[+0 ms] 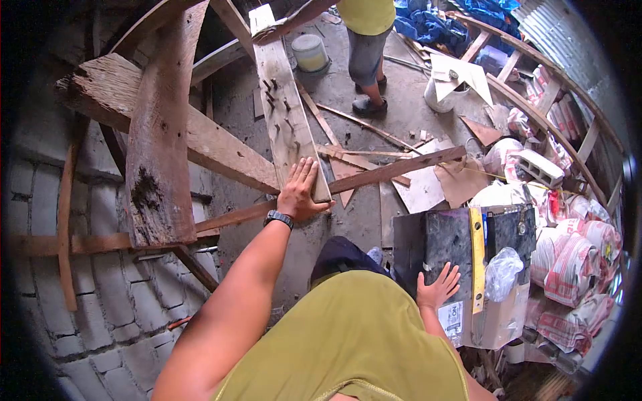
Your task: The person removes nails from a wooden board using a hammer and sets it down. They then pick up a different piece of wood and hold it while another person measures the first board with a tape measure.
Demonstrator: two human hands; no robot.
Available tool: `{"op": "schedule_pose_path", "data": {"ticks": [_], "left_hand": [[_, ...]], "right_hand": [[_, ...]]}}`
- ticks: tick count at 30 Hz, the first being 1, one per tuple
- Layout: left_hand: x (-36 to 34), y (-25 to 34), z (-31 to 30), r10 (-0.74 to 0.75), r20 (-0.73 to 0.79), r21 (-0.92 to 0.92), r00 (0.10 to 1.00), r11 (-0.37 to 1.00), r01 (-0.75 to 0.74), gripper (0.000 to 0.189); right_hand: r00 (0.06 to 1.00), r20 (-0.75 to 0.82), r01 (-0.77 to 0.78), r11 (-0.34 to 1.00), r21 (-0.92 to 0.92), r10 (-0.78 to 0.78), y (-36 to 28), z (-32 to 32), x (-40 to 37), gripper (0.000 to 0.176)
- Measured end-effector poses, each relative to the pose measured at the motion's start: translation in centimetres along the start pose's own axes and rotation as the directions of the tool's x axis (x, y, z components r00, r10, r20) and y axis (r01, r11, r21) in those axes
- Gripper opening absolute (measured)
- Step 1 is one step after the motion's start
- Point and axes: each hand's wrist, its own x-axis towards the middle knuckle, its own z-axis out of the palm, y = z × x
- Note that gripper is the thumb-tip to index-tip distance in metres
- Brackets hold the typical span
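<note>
We see the nail-studded plank [297, 120] reaching away; our left hand [301, 194] lies flat on its near end, fingers together, thumb apart. Our right hand [438, 287], fingers spread, is at the black box [443, 234], contact unclear.

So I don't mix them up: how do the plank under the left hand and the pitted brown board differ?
The plank is paler than the brown board, which has a dark pit. Nail-like pieces dot the plank, none the board. The left hand rests on the plank, none on the board. Both are wood.
</note>
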Motion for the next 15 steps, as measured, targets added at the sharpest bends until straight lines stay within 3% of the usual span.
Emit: {"op": "schedule_pose_path", "data": {"ticks": [15], "left_hand": [[0.05, 0.19, 0.02, 0.006, -0.003, 0.009, 1.000, 1.000, -0.006, 0.117]], "right_hand": [[0.999, -0.037, 0.020, 1.000, -0.009, -0.020, 0.56, 0.86, -0.04, 0.104]]}}
